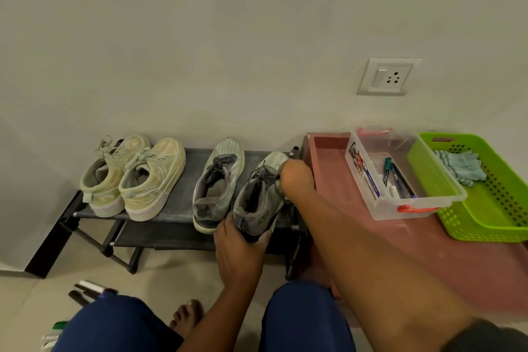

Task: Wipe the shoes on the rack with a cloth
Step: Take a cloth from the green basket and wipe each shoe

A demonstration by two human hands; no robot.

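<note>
both hands' fingers point(228, 227) grip one worn grey shoe point(258, 194) on rack point(171, 203).

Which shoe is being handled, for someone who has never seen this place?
Find the black shoe rack against the wall. Four shoes stand on top; it is the grey shoe farthest right, beside its twin. Only this one has the left hand at its heel and the right hand at its laces.
</note>
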